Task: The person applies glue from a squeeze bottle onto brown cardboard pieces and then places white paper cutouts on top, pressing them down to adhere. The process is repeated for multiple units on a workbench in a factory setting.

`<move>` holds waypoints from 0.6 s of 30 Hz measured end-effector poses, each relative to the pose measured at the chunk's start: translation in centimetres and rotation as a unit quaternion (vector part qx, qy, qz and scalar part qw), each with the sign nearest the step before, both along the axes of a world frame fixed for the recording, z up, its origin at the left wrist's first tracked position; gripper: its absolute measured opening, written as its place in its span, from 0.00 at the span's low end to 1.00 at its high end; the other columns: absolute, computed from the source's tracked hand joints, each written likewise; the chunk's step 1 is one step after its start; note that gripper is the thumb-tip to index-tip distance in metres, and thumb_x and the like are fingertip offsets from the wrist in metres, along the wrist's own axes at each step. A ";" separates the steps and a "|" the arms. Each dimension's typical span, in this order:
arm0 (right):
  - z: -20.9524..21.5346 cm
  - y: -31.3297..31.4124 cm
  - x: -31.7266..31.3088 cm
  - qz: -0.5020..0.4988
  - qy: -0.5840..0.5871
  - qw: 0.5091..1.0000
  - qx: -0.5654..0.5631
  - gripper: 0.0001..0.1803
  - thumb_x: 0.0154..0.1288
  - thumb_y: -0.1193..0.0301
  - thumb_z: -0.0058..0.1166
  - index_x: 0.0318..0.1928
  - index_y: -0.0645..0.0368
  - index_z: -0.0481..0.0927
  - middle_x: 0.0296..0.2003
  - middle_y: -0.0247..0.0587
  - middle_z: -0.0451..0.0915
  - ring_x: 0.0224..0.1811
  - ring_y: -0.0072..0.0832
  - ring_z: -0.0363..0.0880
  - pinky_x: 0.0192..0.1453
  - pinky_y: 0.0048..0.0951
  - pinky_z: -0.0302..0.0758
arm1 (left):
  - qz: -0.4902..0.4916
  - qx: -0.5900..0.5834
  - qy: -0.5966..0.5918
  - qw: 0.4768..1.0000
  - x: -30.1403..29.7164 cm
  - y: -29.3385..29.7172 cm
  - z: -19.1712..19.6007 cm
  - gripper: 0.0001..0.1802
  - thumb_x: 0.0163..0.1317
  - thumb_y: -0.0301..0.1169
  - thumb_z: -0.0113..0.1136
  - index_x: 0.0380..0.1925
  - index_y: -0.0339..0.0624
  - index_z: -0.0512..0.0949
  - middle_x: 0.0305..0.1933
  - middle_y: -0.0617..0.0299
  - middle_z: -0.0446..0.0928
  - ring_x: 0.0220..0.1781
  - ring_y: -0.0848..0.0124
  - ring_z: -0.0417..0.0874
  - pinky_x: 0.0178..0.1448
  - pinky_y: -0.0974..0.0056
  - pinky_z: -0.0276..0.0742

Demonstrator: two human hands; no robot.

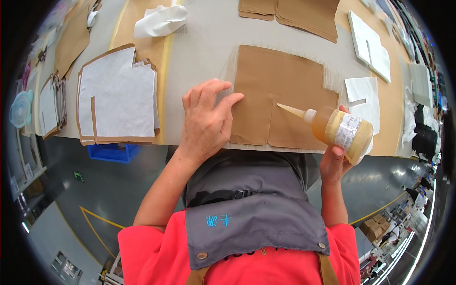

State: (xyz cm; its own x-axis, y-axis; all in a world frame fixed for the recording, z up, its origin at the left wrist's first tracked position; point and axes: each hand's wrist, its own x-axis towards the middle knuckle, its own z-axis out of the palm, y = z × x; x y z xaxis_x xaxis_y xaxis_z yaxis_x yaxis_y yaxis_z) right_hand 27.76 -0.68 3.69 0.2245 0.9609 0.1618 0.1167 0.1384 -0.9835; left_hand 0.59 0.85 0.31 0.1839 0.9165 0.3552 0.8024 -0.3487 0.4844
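Person gluing a brown cut piece at a worktable, one bottle in hand.

Left hand (206, 121) lies flat, fingers spread, pressing the left edge of the brown cut piece (280, 97) on the grey table (204, 42). Right hand (338, 159) is wrapped around one amber glue bottle (339, 130) bearing a white rectangular label, nozzle tipped onto the piece's centre slit. Left: one white-faced stack (116, 97). One blue bin (113, 152) under the table edge. Two white pieces (368, 40) at right.

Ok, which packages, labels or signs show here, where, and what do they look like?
Glue bottle: in the right hand, clear, yellowish fill, tapered nozzle.
Label: on the bottle, white with dark print.
Floor sign: lower left, small, green.
Cartons: far right floor, brown.
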 end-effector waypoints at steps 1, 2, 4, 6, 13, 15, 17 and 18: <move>0.0 -0.3 0.0 0.001 0.010 1.000 -0.003 0.57 0.49 0.41 0.72 0.69 0.62 0.59 0.67 0.54 0.67 0.69 0.40 0.67 0.70 0.42 0.68 | -0.001 -0.001 0.000 1.000 0.0 0.0 0.0 0.16 0.56 0.21 0.59 0.44 0.47 0.83 0.55 0.62 0.73 0.62 0.60 0.72 0.64 0.56 0.60; 0.1 -0.6 0.1 0.000 0.010 1.000 -0.010 0.57 0.48 0.41 0.73 0.69 0.62 0.59 0.66 0.54 0.68 0.69 0.40 0.67 0.70 0.43 0.68 | -0.001 -0.002 0.000 1.000 0.0 -0.1 0.1 0.17 0.56 0.20 0.58 0.45 0.47 0.83 0.55 0.61 0.74 0.62 0.60 0.72 0.64 0.56 0.60; 0.0 -1.1 0.3 0.001 0.013 1.000 -0.023 0.58 0.47 0.40 0.73 0.68 0.62 0.59 0.66 0.54 0.68 0.69 0.40 0.67 0.71 0.43 0.68 | -0.002 0.000 0.002 1.000 0.0 -0.1 0.1 0.18 0.55 0.19 0.58 0.45 0.47 0.83 0.56 0.60 0.74 0.62 0.60 0.72 0.64 0.56 0.60; 0.2 -1.7 0.5 0.003 0.001 0.999 -0.035 0.60 0.45 0.38 0.73 0.68 0.62 0.59 0.66 0.54 0.68 0.68 0.41 0.68 0.70 0.44 0.68 | -0.001 0.004 0.005 1.000 0.0 -0.1 0.0 0.18 0.55 0.19 0.58 0.45 0.47 0.83 0.55 0.61 0.74 0.62 0.60 0.72 0.64 0.56 0.60; 0.2 -4.1 1.8 0.038 -0.044 0.996 -0.066 0.62 0.42 0.32 0.68 0.67 0.62 0.59 0.63 0.53 0.70 0.63 0.48 0.74 0.66 0.49 0.72 | -0.004 0.014 0.007 1.000 0.0 -0.1 -0.1 0.19 0.54 0.18 0.57 0.45 0.48 0.83 0.55 0.62 0.74 0.62 0.61 0.72 0.64 0.57 0.60; -0.4 -4.8 2.5 0.055 -0.054 0.996 -0.044 0.62 0.42 0.32 0.69 0.65 0.60 0.56 0.63 0.55 0.70 0.63 0.50 0.74 0.66 0.51 0.73 | -0.003 0.015 0.006 1.000 0.0 -0.2 -0.1 0.20 0.53 0.18 0.57 0.45 0.48 0.83 0.55 0.62 0.74 0.62 0.61 0.72 0.64 0.57 0.60; -0.4 -5.3 2.6 0.069 -0.057 0.996 -0.027 0.62 0.41 0.33 0.70 0.65 0.59 0.54 0.62 0.57 0.70 0.63 0.50 0.74 0.66 0.51 0.73 | -0.007 0.019 0.007 1.000 0.1 -0.1 -0.1 0.20 0.53 0.18 0.57 0.45 0.48 0.83 0.55 0.62 0.74 0.62 0.61 0.72 0.64 0.57 0.60; -0.9 -5.4 2.9 0.078 -0.066 0.995 0.005 0.62 0.41 0.33 0.71 0.64 0.58 0.54 0.62 0.57 0.70 0.63 0.50 0.74 0.66 0.51 0.73 | -0.008 0.021 0.007 1.000 0.0 -0.1 -0.1 0.20 0.52 0.17 0.57 0.45 0.48 0.83 0.55 0.62 0.74 0.62 0.61 0.72 0.65 0.57 0.60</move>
State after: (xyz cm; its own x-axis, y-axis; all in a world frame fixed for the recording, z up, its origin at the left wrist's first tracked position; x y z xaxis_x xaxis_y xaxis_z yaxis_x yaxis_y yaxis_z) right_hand 30.64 -6.12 2.84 0.0487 0.9806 0.1898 0.2204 0.1748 -0.9596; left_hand 0.63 0.76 0.22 0.2040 0.8975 0.3910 0.8035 -0.3817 0.4568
